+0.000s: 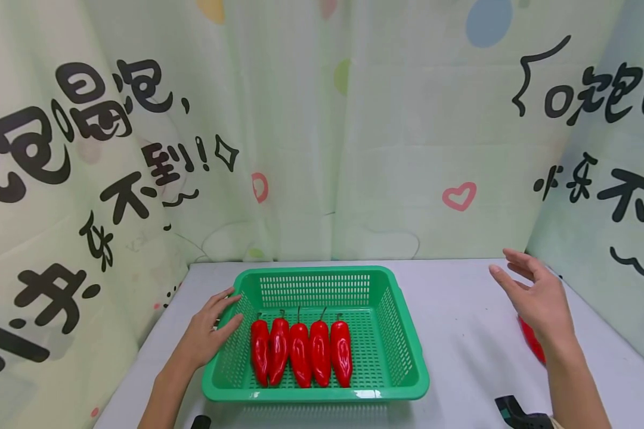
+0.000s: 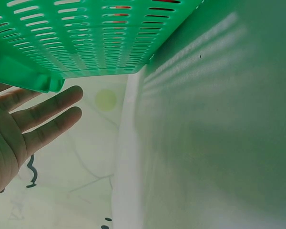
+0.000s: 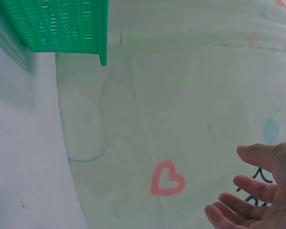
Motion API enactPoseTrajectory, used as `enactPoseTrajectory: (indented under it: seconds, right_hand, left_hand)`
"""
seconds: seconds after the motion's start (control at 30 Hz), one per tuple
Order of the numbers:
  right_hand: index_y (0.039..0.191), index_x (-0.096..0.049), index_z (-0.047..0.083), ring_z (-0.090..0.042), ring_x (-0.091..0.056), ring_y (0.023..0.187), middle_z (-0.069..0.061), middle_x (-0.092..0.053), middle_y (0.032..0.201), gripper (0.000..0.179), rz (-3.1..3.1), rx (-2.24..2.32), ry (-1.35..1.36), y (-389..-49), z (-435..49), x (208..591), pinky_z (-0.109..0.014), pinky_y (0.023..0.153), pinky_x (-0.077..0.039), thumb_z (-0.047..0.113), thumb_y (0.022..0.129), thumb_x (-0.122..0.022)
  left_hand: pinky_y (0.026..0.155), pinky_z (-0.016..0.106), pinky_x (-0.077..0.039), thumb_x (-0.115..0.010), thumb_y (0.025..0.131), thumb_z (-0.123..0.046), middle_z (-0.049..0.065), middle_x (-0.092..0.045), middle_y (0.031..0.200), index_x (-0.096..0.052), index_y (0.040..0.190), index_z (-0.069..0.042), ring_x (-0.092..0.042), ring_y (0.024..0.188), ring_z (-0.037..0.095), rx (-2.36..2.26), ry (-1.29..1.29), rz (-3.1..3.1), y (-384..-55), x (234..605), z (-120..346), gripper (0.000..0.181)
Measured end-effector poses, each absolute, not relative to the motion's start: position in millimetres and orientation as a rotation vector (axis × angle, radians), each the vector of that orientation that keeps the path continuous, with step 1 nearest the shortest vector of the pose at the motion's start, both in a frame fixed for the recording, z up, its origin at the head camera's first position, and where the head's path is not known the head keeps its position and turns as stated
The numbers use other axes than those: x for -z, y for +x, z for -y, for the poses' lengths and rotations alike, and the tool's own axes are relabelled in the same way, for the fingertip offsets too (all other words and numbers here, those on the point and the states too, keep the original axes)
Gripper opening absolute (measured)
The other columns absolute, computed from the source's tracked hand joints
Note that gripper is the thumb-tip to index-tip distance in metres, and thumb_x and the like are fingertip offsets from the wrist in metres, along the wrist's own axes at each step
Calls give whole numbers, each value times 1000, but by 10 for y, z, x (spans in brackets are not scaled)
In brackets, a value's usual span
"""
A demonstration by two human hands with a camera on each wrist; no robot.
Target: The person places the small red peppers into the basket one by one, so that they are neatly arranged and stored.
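A green plastic basket [image 1: 408, 381] stands on the white table, with several glossy red chili peppers [image 1: 300, 356] lined up side by side in its left and middle part, stems away from me. My left hand [image 1: 210, 329] rests at the basket's left rim, thumb and fingers spread. In the left wrist view the fingers [image 2: 52, 109] look straight beside the slotted wall. To the right of the basket, my right hand [image 1: 536, 298] hovers over the table, holding nothing, fingers loosely bent and thumb apart. Another red pepper [image 1: 531, 341] lies under the right forearm, which partly hides it.
A pale curtain [image 1: 386, 149] with black lettering and hearts hangs behind the table [image 1: 456, 369] and along both sides. A black strap piece [image 1: 520, 414] sits at my right wrist.
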State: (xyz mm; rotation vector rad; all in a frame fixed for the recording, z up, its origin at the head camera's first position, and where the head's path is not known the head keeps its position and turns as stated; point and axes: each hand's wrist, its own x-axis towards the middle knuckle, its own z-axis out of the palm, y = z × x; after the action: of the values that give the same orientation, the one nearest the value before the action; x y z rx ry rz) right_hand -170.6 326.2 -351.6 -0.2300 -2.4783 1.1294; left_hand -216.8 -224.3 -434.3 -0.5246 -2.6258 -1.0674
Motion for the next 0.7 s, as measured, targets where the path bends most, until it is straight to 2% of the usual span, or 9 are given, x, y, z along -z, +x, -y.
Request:
enactPoseTrajectory:
  seconds: [0.13,0.33,0.4,0.43,0.5,0.57,0.63,0.7]
  right_hand:
    - [159,-32,5,-54,-38,136,-32,-37,156,74,2473,-1162,-301,-1700,-3351,3520,-1,62,-43,45,103,-57]
    - [161,-29,7,-55,-34,139,-32,-33,158,76,2464,-1197,-391,-1705,-3481,3521,-2,60,-42,47,102,-56]
    - [161,-28,7,-54,-33,141,-31,-32,159,77,2469,-1198,-417,-1712,-3524,3521,-4,59,-43,48,102,-56]
    - [161,-27,7,-54,-33,141,-31,-32,159,78,2473,-1193,-434,-1715,-3542,3519,-7,62,-48,48,102,-55]
    - [162,-26,7,-53,-33,142,-30,-32,160,78,2483,-1174,-469,-1716,-3582,3521,-17,70,-56,49,102,-54]
    - [162,-25,7,-52,-32,143,-29,-31,161,78,2491,-1163,-498,-1714,-3622,3526,-38,85,-61,49,103,-53]
    - [162,-24,6,-53,-30,144,-30,-29,161,78,2499,-1158,-510,-1706,-3663,3535,-60,95,-54,49,103,-53]
    - [162,-22,3,-56,-28,144,-33,-27,161,79,2505,-1161,-502,-1696,-3703,3551,-71,98,-46,47,103,-53]
  left_hand:
    - [93,55,-56,-62,102,-27,17,-47,155,-59,142,-3,-51,135,42,1075,-521,2628,-2169,4342,2245,47]
    - [94,54,-56,-62,102,-27,16,-47,155,-59,142,-3,-51,134,42,1081,-519,2630,-2165,4341,2249,47]
    - [93,55,-56,-62,102,-27,16,-47,155,-59,142,-3,-51,134,42,1082,-517,2629,-2160,4336,2250,47]
    - [93,55,-56,-62,102,-27,17,-47,155,-59,142,-3,-51,134,42,1080,-516,2629,-2158,4335,2250,47]
    - [93,54,-56,-62,102,-27,17,-47,154,-59,142,-3,-51,134,42,1079,-516,2628,-2154,4333,2250,46]
    - [93,54,-56,-62,102,-26,17,-47,154,-59,142,-3,-52,134,42,1077,-517,2628,-2152,4332,2249,46]
    - [93,54,-56,-62,102,-26,17,-47,154,-59,142,-2,-52,134,42,1076,-519,2627,-2156,4333,2248,47]
    - [93,54,-57,-62,102,-26,17,-47,154,-59,142,-2,-52,134,42,1076,-523,2627,-2162,4337,2246,47]
